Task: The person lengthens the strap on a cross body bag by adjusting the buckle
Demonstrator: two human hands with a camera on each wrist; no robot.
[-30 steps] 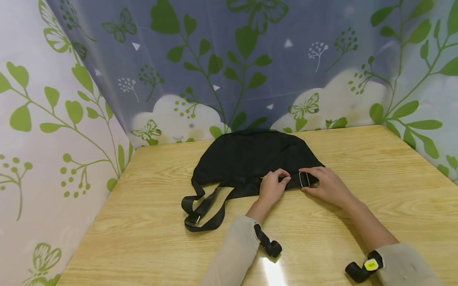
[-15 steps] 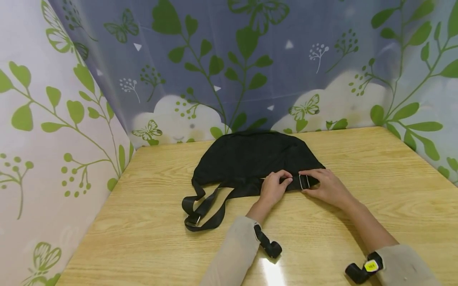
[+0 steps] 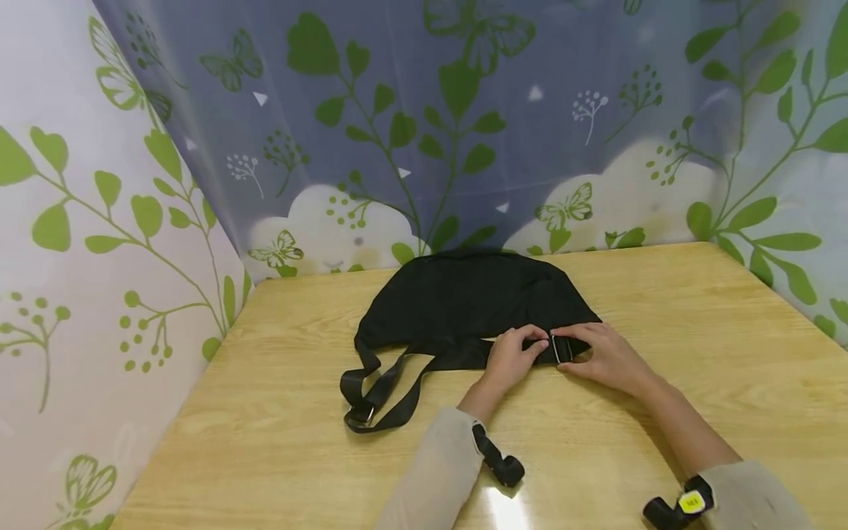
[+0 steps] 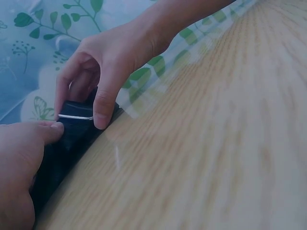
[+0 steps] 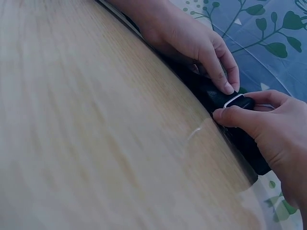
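Note:
A black fabric bag (image 3: 464,294) lies flat on the wooden table, its curved edge toward the back. Along its front runs a black webbing strap (image 3: 545,356) with a metal slider buckle (image 3: 555,349). My left hand (image 3: 509,359) pinches the strap just left of the buckle, thumb and forefinger together. From the other side my right hand (image 3: 611,358) grips the buckle by its edges between thumb and fingers. In the right wrist view the left fingertips sit close to the buckle's silver bar (image 5: 233,100). The left wrist view shows webbing passing through the buckle (image 4: 76,117).
A loose strap loop (image 3: 397,416) with a second metal buckle (image 3: 361,414) lies left of the hands. Wooden tabletop (image 3: 278,456) surrounds the bag. Leaf-patterned cloth (image 3: 397,88) hangs behind the table and at both sides.
My left fingertips have moved slightly right along the strap, closer to the buckle. The right hand keeps its grip on the buckle. The head view has tilted up a little.

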